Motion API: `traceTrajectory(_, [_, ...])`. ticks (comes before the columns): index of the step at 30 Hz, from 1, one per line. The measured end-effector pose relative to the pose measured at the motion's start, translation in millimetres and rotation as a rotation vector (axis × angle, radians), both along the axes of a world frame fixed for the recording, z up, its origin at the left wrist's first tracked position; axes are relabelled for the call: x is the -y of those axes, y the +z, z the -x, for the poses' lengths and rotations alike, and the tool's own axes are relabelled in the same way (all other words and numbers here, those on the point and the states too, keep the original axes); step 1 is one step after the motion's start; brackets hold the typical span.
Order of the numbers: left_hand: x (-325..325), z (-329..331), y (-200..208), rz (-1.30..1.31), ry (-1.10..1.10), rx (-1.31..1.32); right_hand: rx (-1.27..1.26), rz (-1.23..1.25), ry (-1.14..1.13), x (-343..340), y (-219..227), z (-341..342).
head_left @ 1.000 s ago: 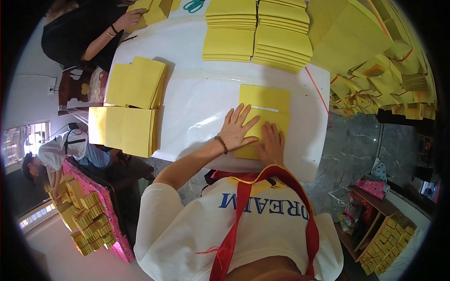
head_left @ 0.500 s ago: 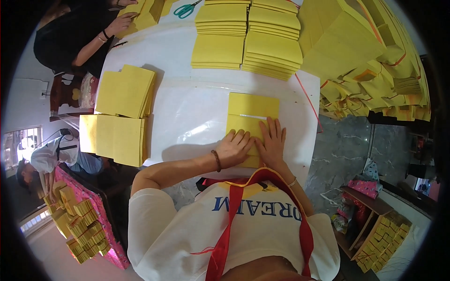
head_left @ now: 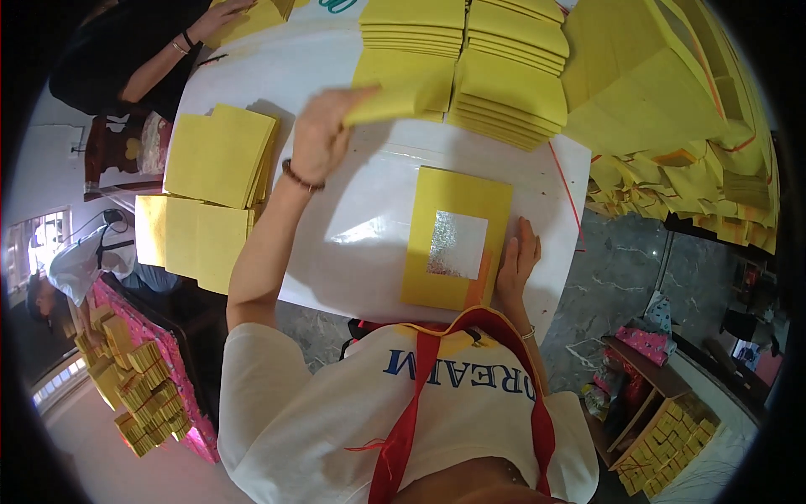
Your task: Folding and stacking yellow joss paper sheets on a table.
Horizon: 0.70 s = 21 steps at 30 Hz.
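My left hand (head_left: 321, 136) is raised over the white table (head_left: 369, 244) and grips a yellow paper sheet (head_left: 401, 97) by its edge. In front of me lies a stack of yellow sheets (head_left: 457, 239); the top one carries a square of silver foil (head_left: 457, 244). My right hand (head_left: 518, 262) rests flat on the table against the stack's right edge, fingers apart, holding nothing.
Tall piles of yellow paper (head_left: 504, 71) stand at the table's far side and heaps (head_left: 672, 109) fill the right. Two yellow piles (head_left: 220, 155) sit at the left edge. Another person's arm (head_left: 168, 55) works at the far left corner. A pink basket of folded papers (head_left: 134, 370) stands on the floor.
My left hand has lifted off the stack and swung up and left with a yellow sheet. The foil-marked sheet beneath is now uncovered. My right hand slid to the stack's right edge.
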<state>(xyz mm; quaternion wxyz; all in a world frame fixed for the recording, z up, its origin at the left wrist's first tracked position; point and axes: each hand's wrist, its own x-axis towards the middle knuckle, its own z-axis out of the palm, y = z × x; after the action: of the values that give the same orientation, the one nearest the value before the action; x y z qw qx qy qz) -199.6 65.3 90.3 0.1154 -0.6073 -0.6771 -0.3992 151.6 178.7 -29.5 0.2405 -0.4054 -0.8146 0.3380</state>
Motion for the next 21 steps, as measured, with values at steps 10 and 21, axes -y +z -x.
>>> traceTrajectory(10, [-63,35,-88,0.212,0.231,-0.471,0.063,-0.021,0.073,3,-2,3])
traceTrajectory(21, [-73,26,-113,0.599,0.103,-0.252,0.13,-0.101,0.033,-12,9,9])
